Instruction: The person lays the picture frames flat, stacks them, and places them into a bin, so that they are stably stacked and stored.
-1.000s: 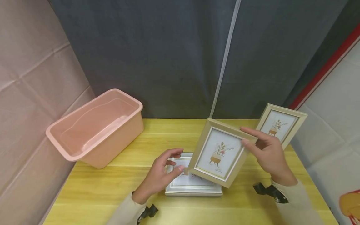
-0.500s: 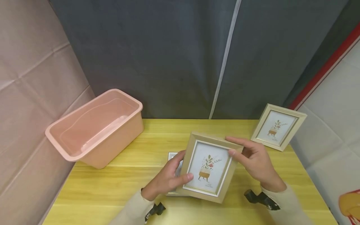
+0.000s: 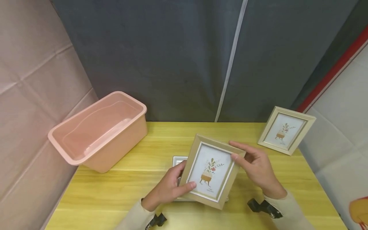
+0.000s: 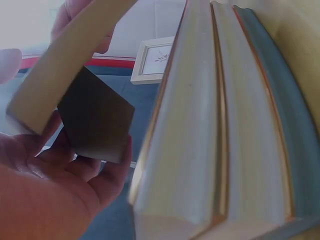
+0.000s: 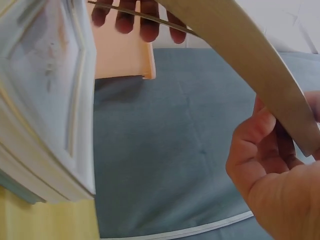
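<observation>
Both hands hold a beige picture frame, tilted, above the table. Its white-lined print shows a potted plant. My left hand grips the lower left side, thumb on the front and fingers behind. In the left wrist view the dark brown back stand sticks out behind the frame, against those fingers. My right hand pinches the upper right corner between thumb and fingers. Below the held frame lies a stack of several picture frames, silver on top, mostly hidden from the head view.
A second beige picture frame stands upright at the back right of the wooden table. At the back left is a pink plastic bin. A dark grey cloth panel rises behind the table.
The beige frame has moved down and left, off the view of the standing frame and over the stack. My left hand has gone from loosely open beside it to gripping its side.
</observation>
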`<state>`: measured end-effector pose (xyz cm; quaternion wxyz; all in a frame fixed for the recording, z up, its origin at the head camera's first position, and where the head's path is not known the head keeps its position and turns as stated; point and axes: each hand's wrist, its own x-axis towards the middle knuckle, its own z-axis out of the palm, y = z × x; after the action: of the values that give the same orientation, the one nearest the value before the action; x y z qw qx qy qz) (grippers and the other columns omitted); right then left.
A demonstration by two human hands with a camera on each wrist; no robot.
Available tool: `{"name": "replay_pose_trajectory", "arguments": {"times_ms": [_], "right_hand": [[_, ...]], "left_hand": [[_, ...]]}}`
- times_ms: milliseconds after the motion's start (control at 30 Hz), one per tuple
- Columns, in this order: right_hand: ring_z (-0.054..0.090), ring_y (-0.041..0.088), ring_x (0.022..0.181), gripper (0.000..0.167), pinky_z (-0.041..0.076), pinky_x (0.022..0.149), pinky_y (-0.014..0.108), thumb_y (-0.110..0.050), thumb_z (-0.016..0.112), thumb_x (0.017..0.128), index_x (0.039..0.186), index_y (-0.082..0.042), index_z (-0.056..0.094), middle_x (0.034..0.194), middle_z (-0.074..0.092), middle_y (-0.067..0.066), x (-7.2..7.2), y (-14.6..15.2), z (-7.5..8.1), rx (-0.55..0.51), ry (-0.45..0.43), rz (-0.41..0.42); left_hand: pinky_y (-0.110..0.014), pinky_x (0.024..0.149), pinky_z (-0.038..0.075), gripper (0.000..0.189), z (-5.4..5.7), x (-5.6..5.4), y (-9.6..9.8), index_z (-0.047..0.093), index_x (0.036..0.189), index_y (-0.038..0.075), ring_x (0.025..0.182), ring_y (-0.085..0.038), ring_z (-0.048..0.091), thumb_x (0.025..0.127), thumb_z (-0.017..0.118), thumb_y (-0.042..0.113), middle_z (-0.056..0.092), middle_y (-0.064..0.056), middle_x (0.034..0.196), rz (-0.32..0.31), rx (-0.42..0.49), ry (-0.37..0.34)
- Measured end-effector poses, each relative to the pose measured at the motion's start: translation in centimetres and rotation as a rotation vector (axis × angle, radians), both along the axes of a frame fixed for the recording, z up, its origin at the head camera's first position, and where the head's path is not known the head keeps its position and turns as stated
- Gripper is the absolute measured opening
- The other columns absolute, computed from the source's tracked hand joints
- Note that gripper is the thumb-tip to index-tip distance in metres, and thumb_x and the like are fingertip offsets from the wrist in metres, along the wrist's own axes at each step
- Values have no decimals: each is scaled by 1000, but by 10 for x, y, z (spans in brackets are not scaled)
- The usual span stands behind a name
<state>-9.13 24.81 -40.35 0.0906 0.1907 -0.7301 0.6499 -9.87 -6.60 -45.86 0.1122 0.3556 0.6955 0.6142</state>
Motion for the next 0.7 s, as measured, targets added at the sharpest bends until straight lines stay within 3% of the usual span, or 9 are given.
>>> {"name": "replay_pose_trajectory", "arguments": {"times_ms": [100, 200, 300, 367, 433, 500, 600, 700], "right_hand": [[41, 2, 44, 42, 32, 36, 24, 16, 64, 95, 136, 8, 65, 91, 78, -7, 0, -2, -6, -30, -17, -48], [41, 1, 44, 42, 32, 36, 23, 14, 65, 95, 137, 7, 65, 81, 73, -7, 2, -4, -13, -59, -47, -112], [61, -1, 58, 43, 52, 49, 16, 14, 64, 97, 140, 9, 61, 92, 77, -4, 4, -5, -21, -154, -108, -125], [71, 3, 70, 44, 61, 61, 19, 14, 62, 98, 141, 10, 60, 97, 79, 0, 5, -6, -27, -234, -151, -129], [73, 7, 74, 44, 63, 64, 22, 14, 63, 98, 142, 10, 60, 100, 80, 4, 7, -6, -32, -306, -193, -143], [65, 3, 61, 43, 57, 56, 17, 13, 64, 98, 141, 7, 62, 82, 76, 1, 8, -7, -37, -331, -221, -184], [60, 2, 54, 43, 53, 51, 16, 11, 65, 99, 141, 6, 62, 70, 70, 1, 9, -7, -44, -355, -252, -228], [73, 7, 65, 45, 61, 59, 21, 10, 63, 100, 144, 7, 58, 76, 74, 3, 9, -6, -48, -399, -272, -237]], "left_hand": [[-39, 91, 64, 59, -2, 2, -3, 49, 153, 8, 108, -18, 73, 98, 70, 11, 71, -16, 130, 28, 7, -27], [-39, 93, 63, 61, -5, 4, -6, 46, 155, 11, 111, -19, 71, 98, 70, 9, 68, -16, 133, 51, 20, -59], [-39, 95, 63, 63, -8, 6, -9, 43, 157, 12, 116, -21, 70, 99, 68, 6, 66, -18, 137, 67, 34, -61], [-38, 91, 64, 65, -10, 8, -12, 41, 158, 11, 117, -21, 69, 99, 67, 4, 65, -20, 138, 78, 38, -54], [-37, 86, 65, 66, -12, 9, -14, 39, 159, 10, 117, -20, 69, 99, 67, 4, 64, -21, 137, 89, 40, -56], [-37, 80, 66, 67, -12, 11, -16, 38, 160, 11, 114, -19, 70, 100, 67, 4, 64, -21, 136, 97, 38, -76], [-36, 82, 65, 68, -13, 13, -18, 37, 161, 12, 111, -17, 70, 100, 67, 4, 63, -20, 136, 111, 35, -106], [-36, 87, 65, 68, -13, 16, -18, 39, 160, 14, 109, -17, 70, 100, 67, 3, 62, -19, 138, 130, 45, -126]]}}
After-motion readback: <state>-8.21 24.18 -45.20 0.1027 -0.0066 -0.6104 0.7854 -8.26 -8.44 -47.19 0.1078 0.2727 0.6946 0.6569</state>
